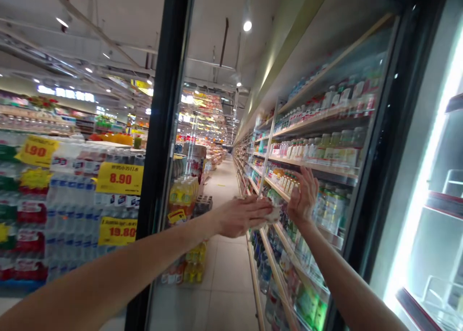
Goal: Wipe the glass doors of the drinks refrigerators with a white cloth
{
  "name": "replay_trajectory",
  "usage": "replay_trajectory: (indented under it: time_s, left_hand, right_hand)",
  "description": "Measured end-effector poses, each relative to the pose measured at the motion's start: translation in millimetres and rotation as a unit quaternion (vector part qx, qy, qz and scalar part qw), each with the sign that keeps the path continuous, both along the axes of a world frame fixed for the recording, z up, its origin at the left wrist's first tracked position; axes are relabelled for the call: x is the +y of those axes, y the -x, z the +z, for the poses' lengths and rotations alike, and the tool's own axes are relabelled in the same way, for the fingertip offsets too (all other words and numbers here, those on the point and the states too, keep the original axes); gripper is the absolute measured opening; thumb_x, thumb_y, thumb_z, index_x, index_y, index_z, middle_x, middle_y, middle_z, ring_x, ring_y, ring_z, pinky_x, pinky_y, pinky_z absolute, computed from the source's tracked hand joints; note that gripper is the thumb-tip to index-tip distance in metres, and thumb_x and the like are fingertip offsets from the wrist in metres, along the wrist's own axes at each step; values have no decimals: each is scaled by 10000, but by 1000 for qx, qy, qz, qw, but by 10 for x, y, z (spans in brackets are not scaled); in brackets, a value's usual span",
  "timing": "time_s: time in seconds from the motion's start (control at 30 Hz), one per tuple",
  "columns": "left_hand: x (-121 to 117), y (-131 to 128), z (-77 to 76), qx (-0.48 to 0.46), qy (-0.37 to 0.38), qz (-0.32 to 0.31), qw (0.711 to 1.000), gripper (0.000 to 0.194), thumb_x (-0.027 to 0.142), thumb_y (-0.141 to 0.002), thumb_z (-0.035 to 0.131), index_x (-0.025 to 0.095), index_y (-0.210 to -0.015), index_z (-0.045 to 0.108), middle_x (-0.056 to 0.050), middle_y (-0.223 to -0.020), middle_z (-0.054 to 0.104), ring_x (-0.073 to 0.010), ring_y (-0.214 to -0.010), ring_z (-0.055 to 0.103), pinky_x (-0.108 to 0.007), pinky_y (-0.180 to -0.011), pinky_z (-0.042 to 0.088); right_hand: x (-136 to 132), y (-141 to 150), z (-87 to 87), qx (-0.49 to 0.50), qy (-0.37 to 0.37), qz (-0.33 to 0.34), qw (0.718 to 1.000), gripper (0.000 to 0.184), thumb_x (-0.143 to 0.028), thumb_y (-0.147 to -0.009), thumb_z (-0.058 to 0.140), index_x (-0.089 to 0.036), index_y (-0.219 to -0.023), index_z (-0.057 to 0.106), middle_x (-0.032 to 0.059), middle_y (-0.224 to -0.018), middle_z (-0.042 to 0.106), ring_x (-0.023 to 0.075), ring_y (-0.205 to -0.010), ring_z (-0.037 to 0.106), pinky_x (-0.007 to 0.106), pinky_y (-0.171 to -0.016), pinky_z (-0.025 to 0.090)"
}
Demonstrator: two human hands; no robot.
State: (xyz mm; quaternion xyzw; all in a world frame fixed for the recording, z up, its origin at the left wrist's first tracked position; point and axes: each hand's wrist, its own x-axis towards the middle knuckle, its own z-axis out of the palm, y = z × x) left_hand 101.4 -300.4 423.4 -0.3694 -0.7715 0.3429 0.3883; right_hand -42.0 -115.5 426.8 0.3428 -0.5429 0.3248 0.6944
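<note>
A glass door pane (224,292) in a black frame (159,128) stands before me, with shelves and an aisle showing in it. My left hand (244,216) reaches across from the left, fingers stretched out and together over a pale, crumpled cloth (274,215) at the glass. Most of the cloth is hidden under the fingers. My right hand (304,193) is raised just to the right, its fingers bent and apart, with nothing seen in it. Whether the right hand touches the glass I cannot tell.
On the right, a lit cooler (437,244) has wire racks and shelf edges. Stacked water bottles (68,215) with yellow price signs (119,178) stand at the left. Bottles (333,148) line the shelves appearing in the glass.
</note>
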Motion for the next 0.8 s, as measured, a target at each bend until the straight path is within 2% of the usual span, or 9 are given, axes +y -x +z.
replay_trajectory:
  time_s: [0.07, 0.13, 0.23, 0.3, 0.4, 0.5, 0.6, 0.7, 0.8]
  left_hand:
    - [-90, -74, 266, 27, -33, 18, 999, 510, 249, -838, 446, 222, -1343, 379, -18, -1458, 335, -166, -1377, 231, -381, -1137, 183]
    - [-181, -160, 600, 110, -135, 57, 983, 543, 273, -848, 442, 214, -1374, 323, -46, -1472, 306, -189, -1384, 213, -413, -1131, 180]
    - [-217, -208, 833, 239, -318, 100, 912, 537, 308, -849, 448, 169, -1357, 343, -103, -1478, 277, -243, -1393, 175, -448, -1121, 179]
    - [-157, -173, 712, 230, -310, 94, 918, 548, 326, -853, 446, 152, -1361, 333, -115, -1486, 254, -257, -1398, 144, -445, -1126, 168]
    - [-14, -71, 345, 137, -162, 57, 976, 519, 329, -878, 404, 168, -1365, 324, -89, -1482, 273, -227, -1396, 165, -404, -1134, 170]
    - [109, 39, 132, 136, -170, 52, 975, 518, 302, -886, 380, 149, -1375, 302, -88, -1481, 276, -229, -1392, 178, -410, -1133, 184]
    - [180, 121, 140, 164, -251, 35, 953, 580, 238, -871, 374, 112, -1411, 203, -93, -1485, 265, -218, -1398, 155, -401, -1135, 211]
    - [148, 101, 192, 154, -317, -31, 936, 673, 205, -835, 381, 80, -1427, 86, -132, -1480, 259, -203, -1398, 157, -391, -1129, 256]
    - [-17, -55, 184, 92, -334, -107, 932, 730, 193, -799, 402, 94, -1431, 50, -158, -1484, 229, -212, -1390, 190, -402, -1109, 305]
  right_hand:
    - [3, -2, -1, 0, 2, -1, 1000, 387, -264, -871, 327, -192, -1204, 512, 111, -1343, 488, 238, -1308, 382, 491, -1052, 285]
    - [0, -7, -1, 0, 5, -2, 1000, 388, -268, -869, 328, -194, -1201, 515, 112, -1338, 491, 243, -1304, 388, 497, -1047, 291]
    - [-8, -5, -1, 4, 7, 1, 1000, 388, -269, -868, 334, -191, -1203, 514, 115, -1333, 496, 244, -1305, 386, 493, -1048, 291]
    - [-6, 11, -2, 4, 8, 3, 1000, 386, -270, -871, 333, -188, -1201, 517, 114, -1331, 499, 241, -1307, 383, 491, -1053, 283]
    - [16, 36, -2, -2, 7, -1, 1000, 387, -270, -872, 331, -188, -1200, 519, 113, -1328, 502, 243, -1306, 385, 498, -1051, 286]
    - [4, -32, 3, 1, 2, -8, 1000, 382, -262, -867, 347, -194, -1205, 511, 116, -1345, 484, 252, -1313, 373, 521, -1050, 286]
    - [-137, -248, -16, 27, -11, 35, 999, 406, -232, -859, 372, -200, -1250, 474, 123, -1402, 412, 261, -1324, 353, 544, -1057, 283]
    - [-394, -511, -80, 38, -99, 127, 986, 513, -200, -862, 346, -206, -1375, 324, 120, -1425, 376, 242, -1326, 352, 506, -1040, 361]
    - [-636, -691, -139, 16, -147, 117, 982, 568, -219, -874, 320, -212, -1430, 201, 104, -1425, 379, 243, -1368, 268, 535, -1066, 326]
